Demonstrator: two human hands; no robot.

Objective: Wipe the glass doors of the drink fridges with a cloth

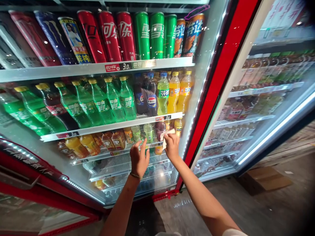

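A person stands at a tall drinks cooler with a red frame [216, 82], both bare arms reaching toward its lower shelves. The left hand [139, 158] is open, fingers spread and holding nothing, its fingertips at or just beside the wire shelf [128, 154]; a thin bracelet [135, 176] circles the wrist. The right hand [172, 146] is curled closed around a pale cloth [166, 137], which it pinches against the front of that shelf, just below the white shelf edge with its price tags [110, 126]. Small juice bottles [108, 141] stand behind both hands. On the shelf above are green Sprite bottles [108, 101], Pepsi bottles [151, 98] and orange soda bottles [174, 93]. The top shelf holds Monster cans [56, 37], red Coca-Cola cans [108, 36] and green Sprite cans [150, 36]. A cardboard box [264, 178] lies on the floor to the right.
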